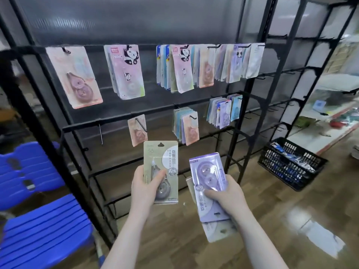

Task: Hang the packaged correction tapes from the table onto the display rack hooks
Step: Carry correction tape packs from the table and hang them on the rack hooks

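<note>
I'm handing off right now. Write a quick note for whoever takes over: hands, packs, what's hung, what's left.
Left hand grips one grey-green carded correction tape pack, upright, hang hole on top.
Right hand grips a stack of purple carded packs.
Done: many packs already hang on the black wire display rack, top and middle rows.
Left: hang the grey-green pack, perhaps on the bare hook at the middle row's left, then the purple stack.
</note>
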Motion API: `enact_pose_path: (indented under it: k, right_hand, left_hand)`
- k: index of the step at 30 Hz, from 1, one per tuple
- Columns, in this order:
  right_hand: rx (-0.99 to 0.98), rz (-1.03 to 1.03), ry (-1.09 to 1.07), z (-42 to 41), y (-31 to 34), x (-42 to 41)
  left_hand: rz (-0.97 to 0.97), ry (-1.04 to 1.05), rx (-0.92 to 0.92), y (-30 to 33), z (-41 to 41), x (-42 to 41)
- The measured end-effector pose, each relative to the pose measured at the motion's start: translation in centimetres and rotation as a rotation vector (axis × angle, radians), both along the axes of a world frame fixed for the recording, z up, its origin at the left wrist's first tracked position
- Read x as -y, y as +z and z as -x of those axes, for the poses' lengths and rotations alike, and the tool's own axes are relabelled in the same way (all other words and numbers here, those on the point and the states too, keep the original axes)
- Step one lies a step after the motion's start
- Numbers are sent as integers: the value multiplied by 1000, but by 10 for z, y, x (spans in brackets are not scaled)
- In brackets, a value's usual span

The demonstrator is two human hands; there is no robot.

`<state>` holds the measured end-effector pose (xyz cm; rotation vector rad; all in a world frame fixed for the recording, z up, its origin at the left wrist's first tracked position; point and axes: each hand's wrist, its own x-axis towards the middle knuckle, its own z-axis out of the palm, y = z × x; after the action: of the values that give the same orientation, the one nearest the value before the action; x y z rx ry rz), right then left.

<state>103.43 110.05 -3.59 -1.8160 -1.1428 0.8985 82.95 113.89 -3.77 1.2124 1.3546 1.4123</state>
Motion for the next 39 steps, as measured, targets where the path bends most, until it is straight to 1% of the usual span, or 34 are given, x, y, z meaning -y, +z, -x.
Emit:
enact_pose_path:
  k: [4,9,13,20,24,30,34,37,39]
  right_hand:
    - [-60,-9,48,-8,-6,-52]
    - [-166,20,168,-13,-17,-121]
    - [-216,64,273,-19,-27,-169]
    - [-284,106,439,-41,-34,-224]
    - [-287,137,477,-46,-36,-239]
    - [-320,139,483,-49,-38,-258]
    - [-318,129,504,-42,-40,-265]
    - [-320,114,508,-34,-39,-268]
    - [-315,100,504,-27,-38,-270]
  left_hand:
    - [-33,98,12,1,-3,-41]
    - [-40,281,21,-7,-14,-82]
    - [-25,393,33,-12,-26,-107]
    - [29,554,55,-25,-43,-151]
    - [81,578,70,-34,-46,-169]
    - [129,566,33,-39,-35,-190]
    - [128,524,47,-45,-27,-191]
    - [153,532,90,-57,-22,-186]
    - [164,520,76,-63,-15,-185]
